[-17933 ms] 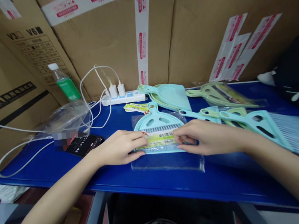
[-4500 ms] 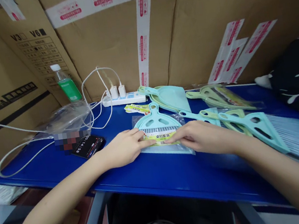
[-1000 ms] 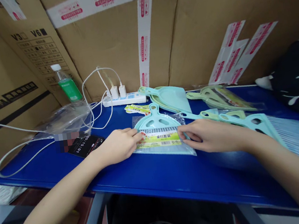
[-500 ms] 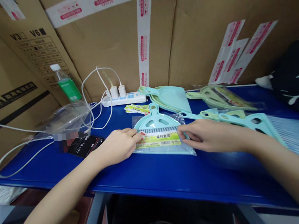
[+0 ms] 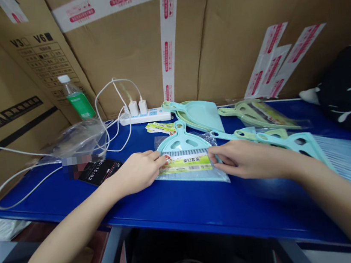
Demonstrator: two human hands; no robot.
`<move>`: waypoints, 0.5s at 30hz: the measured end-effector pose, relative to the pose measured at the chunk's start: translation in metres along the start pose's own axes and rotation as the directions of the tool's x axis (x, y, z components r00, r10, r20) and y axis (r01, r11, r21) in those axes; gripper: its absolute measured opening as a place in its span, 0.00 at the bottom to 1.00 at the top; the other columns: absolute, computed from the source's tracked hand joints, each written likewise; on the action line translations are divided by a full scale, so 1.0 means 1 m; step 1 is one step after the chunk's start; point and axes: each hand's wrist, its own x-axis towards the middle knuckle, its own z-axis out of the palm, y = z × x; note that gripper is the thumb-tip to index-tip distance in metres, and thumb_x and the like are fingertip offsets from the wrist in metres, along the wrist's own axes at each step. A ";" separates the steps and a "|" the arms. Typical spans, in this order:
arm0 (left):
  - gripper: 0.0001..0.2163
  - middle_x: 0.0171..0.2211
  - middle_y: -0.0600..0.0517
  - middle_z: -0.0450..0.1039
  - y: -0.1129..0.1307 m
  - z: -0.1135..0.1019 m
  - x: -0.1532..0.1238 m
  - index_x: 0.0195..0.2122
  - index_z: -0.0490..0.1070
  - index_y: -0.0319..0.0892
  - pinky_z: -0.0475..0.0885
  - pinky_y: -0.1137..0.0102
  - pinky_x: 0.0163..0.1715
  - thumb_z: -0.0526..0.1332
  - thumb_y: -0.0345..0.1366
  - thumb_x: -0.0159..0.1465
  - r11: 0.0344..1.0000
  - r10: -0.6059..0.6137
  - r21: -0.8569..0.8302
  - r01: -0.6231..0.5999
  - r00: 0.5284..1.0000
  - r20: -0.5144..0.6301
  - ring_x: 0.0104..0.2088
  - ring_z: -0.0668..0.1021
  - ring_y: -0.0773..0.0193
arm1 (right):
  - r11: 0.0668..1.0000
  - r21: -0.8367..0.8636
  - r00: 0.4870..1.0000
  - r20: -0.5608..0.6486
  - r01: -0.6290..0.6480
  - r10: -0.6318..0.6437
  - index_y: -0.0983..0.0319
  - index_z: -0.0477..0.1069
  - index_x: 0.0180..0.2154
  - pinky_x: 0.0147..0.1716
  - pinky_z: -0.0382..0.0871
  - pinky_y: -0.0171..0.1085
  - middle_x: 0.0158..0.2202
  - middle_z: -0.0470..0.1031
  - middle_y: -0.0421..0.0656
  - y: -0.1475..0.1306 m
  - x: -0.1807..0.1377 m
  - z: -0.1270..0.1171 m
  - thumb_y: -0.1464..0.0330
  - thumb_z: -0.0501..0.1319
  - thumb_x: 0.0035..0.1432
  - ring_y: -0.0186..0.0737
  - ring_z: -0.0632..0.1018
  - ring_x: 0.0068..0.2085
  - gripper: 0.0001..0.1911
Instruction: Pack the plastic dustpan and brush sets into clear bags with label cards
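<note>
A light-blue dustpan (image 5: 181, 139) with a brush lies in a clear plastic bag (image 5: 225, 177) at the middle of the table, its handle pointing away from me. A green and yellow printed label (image 5: 186, 163) lies across the brush inside the bag. My left hand (image 5: 142, 170) is closed at the bag's left edge, fingertips by the label's end. At the opposite edge, the curled fingers of my right hand (image 5: 231, 158) pinch the bag beside the label; what lies under those fingers is hidden.
Stacked dustpans (image 5: 203, 112) stand behind. To the right lie a bagged green set (image 5: 260, 114) and several blue brushes (image 5: 347, 160). A phone (image 5: 101, 171), white cables (image 5: 122, 149), a power strip (image 5: 146, 117), loose labels (image 5: 160, 128) and a bottle (image 5: 79, 102) are left and back.
The phone's timer has gone from 00:15:01 to 00:15:02. Both hands and the bagged dustpan set stay in the same place.
</note>
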 end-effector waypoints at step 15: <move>0.12 0.34 0.48 0.74 0.002 -0.002 0.000 0.46 0.69 0.39 0.73 0.68 0.36 0.50 0.27 0.65 1.000 -0.015 0.008 0.014 1.000 0.018 0.35 0.77 0.61 | 1.000 -0.004 1.000 0.008 -0.016 0.016 0.57 0.59 0.28 0.22 0.52 0.35 0.16 0.61 0.35 0.000 0.000 0.000 0.66 0.47 0.60 0.35 0.63 0.18 0.09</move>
